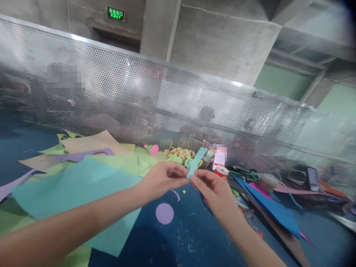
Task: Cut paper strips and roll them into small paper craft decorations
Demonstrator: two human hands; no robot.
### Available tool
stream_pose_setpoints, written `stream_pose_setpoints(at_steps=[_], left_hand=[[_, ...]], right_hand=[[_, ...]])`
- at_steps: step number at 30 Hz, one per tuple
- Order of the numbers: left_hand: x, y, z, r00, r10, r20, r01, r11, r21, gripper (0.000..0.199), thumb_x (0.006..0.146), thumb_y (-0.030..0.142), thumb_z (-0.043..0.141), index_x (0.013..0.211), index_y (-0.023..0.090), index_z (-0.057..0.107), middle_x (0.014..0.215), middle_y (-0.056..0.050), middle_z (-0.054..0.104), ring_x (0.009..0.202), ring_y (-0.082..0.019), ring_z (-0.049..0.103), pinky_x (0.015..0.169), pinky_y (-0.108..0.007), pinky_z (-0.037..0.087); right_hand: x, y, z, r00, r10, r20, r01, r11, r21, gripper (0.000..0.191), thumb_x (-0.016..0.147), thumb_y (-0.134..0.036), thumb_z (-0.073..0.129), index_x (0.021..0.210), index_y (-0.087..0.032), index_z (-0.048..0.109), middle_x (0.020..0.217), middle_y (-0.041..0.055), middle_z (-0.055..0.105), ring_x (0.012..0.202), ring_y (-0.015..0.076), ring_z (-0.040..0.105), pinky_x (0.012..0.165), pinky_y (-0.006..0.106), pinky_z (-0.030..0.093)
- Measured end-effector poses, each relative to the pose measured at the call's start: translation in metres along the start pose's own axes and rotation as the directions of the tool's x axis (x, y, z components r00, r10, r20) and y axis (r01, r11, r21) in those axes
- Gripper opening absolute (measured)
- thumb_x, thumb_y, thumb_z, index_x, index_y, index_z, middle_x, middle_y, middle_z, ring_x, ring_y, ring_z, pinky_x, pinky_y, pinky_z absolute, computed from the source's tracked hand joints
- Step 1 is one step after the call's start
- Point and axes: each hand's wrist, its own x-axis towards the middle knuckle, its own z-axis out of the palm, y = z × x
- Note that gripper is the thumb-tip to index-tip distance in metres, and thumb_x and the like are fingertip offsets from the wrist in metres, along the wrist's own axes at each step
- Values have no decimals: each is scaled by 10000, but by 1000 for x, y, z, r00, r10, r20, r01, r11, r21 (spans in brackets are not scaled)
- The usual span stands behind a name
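A narrow teal paper strip [198, 160] stands up between my two hands, its lower end pinched at the fingertips. My left hand [164, 177] grips that end from the left with thumb and fingers. From the right, my right hand [213, 185] pinches the same end, so the fingertips of both hands nearly meet. Below them a round purple paper disc [164, 213] lies flat on the dark blue table [178, 244]. A thin curved purple paper scrap [175, 195] rests just above the disc.
Large teal sheets [78, 189] and other coloured paper cover the left. Behind my hands are curled paper pieces [178, 152], a pink flower-like piece [153, 150] and a red can [221, 171]. Blue card [269, 207] and a phone [312, 179] lie right. A perforated metal screen [125, 89] borders the back.
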Motion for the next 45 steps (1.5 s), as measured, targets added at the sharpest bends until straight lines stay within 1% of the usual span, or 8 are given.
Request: stream_pose_setpoints(at_steps=[8,15,19,22,26,34,40,45], left_hand=[[2,-7,0,1000,17,-5,-17,999,41,115,705,253,663,779,172,626,737,-4,637,692,-122,580,661,-241,443],[-3,-2,5,999,-16,28,19,992,-128,141,742,280,648,821,166,625,762,3,615,726,-104,555,694,-235,427],[-2,-1,5,998,-55,13,57,991,-124,201,716,323,678,819,154,645,779,-15,635,748,-115,568,700,-236,429],[-1,-1,5,998,-59,10,60,991,-116,207,710,322,681,830,155,654,809,-27,654,773,-127,587,734,-254,441],[0,0,3,999,-43,2,43,998,-38,186,714,297,670,846,166,665,823,-28,668,786,-136,605,750,-262,456],[2,-3,-3,998,64,-27,-58,978,202,130,721,275,645,810,194,693,762,-14,684,733,-141,619,679,-239,475],[4,-4,-5,999,40,-4,-38,987,156,154,703,292,667,816,192,695,746,-16,689,708,-144,622,646,-233,477],[7,-3,-8,999,3,48,-8,994,108,201,699,308,679,853,180,686,784,-22,681,712,-134,604,675,-239,466]], right_hand=[[-1,-4,1,999,-14,29,14,1000,-23,242,736,-407,614,764,-169,585,711,14,578,640,124,526,600,224,447],[-1,4,4,989,-130,-64,130,992,-3,209,765,-379,598,820,-186,537,724,8,590,662,134,563,614,245,471],[-5,5,2,925,-345,-159,306,925,-226,106,786,-299,601,820,-230,528,794,-4,590,750,150,582,699,284,487],[-7,3,-1,867,-485,-115,389,803,-452,47,801,-270,591,811,-245,630,865,14,596,810,166,571,739,307,471],[-6,1,-4,825,-557,-93,433,730,-529,63,786,-254,619,814,-249,675,853,14,603,817,160,559,724,288,459],[0,-2,-9,893,-450,2,394,780,-485,63,781,-254,613,788,-224,668,848,18,626,821,160,570,770,293,445],[4,-6,-13,976,-183,114,210,925,-315,115,791,-298,570,780,-192,612,815,21,627,763,155,586,723,267,456],[2,-7,-12,979,-13,203,49,983,-178,179,816,-355,518,804,-181,558,706,-9,559,631,120,515,582,224,409]])
